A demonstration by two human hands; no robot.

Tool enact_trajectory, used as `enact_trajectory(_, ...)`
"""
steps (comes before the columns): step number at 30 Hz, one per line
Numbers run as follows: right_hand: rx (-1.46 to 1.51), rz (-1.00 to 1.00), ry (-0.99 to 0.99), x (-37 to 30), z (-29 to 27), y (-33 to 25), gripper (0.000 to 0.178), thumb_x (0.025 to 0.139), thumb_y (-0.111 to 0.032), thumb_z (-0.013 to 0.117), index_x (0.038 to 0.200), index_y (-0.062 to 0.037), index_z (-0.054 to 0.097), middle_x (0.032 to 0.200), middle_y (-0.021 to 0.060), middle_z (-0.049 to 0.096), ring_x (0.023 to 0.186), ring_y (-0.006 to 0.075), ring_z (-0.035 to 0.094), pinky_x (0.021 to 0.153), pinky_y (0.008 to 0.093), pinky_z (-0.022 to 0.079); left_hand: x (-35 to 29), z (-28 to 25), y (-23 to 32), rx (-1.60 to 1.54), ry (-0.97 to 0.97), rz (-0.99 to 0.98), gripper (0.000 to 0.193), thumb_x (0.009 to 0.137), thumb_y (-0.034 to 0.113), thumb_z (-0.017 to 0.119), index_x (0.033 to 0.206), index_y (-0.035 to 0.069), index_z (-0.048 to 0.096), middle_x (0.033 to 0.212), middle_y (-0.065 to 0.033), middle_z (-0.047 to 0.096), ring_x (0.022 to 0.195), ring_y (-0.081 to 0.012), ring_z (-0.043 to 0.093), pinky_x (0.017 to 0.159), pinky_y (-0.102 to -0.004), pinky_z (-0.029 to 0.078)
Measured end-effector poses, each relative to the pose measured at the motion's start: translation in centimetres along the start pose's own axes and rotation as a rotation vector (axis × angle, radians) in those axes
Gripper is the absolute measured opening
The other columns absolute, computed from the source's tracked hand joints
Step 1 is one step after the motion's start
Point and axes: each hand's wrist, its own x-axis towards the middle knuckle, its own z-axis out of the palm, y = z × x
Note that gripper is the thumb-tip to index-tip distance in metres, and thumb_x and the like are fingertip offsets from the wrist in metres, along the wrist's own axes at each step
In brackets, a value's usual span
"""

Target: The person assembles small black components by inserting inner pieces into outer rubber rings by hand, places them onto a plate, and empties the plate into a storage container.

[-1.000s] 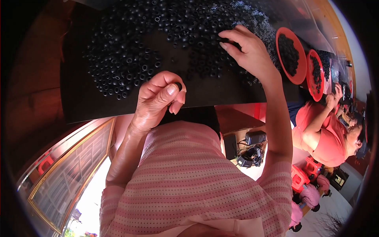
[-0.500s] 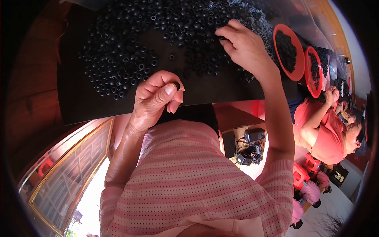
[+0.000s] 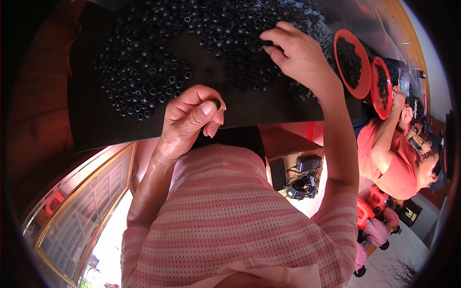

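My left hand (image 3: 185,117) is closed above the near edge of the dark table (image 3: 278,111). Thumb and forefinger pinch a small black ring-like piece (image 3: 216,103). Farther right, my right hand (image 3: 301,57) is bent at the edge of a spread of black pieces (image 3: 144,79). Its thumb and forefinger come together around something dark that blends with the pieces behind it. Many of the black pieces are round with a hole. Beyond my right hand lies a heap of small silvery-grey bits (image 3: 314,30). One lone black piece (image 3: 208,71) sits between my hands.
An orange-red bowl (image 3: 364,87) of dark pieces stands right of my right hand, with a red bowl (image 3: 382,111) beside it. A co-worker in a red top (image 3: 396,165) sits at the right. Cables and black adapters (image 3: 307,164) lie in a box below the table.
My right hand shifts slightly, its fingertips parting a little around the dark bit. The left hand keeps its pinch almost in place. The co-worker's hands move nearer the red bowl.
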Motion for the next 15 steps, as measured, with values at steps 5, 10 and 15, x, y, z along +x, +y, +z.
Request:
enact_trajectory(5,-0.118,0.077,-0.009,0.3,0.1,0.4,0.012,0.084,-0.011,0.060,0.095,-0.0078,0.060,0.095,0.0066,0.058,0.089,0.0289,0.062,0.070,0.0424,0.050,0.0,0.0,0.1,0.002,0.003,-0.001,0.027,0.095,0.027,0.058,0.095,0.000,0.059,0.072,-0.0038,0.059,0.054,-0.0074,0.049,0.049,-0.0203,0.038)
enact_trajectory(10,-0.100,0.095,0.005,0.6,0.1,0.2,0.007,0.083,-0.011,0.059,0.088,-0.0058,0.059,0.093,0.0080,0.059,0.088,0.0306,0.062,0.069,0.0429,0.050,0.1,0.0,0.0,-0.017,-0.005,-0.005,0.026,0.095,0.026,0.058,0.095,0.000,0.059,0.071,-0.0037,0.059,0.053,-0.0073,0.049,0.048,-0.0206,0.039)
enact_trajectory(15,-0.219,0.096,-0.041,1.7,0.8,-0.4,0.010,0.080,-0.010,0.061,0.085,-0.0015,0.059,0.092,0.0109,0.061,0.082,0.0316,0.064,0.067,0.0434,0.051,0.1,-0.1,0.1,-0.022,-0.002,-0.012,0.025,0.095,0.025,0.058,0.095,0.000,0.060,0.071,-0.0040,0.060,0.053,-0.0074,0.049,0.048,-0.0206,0.038)
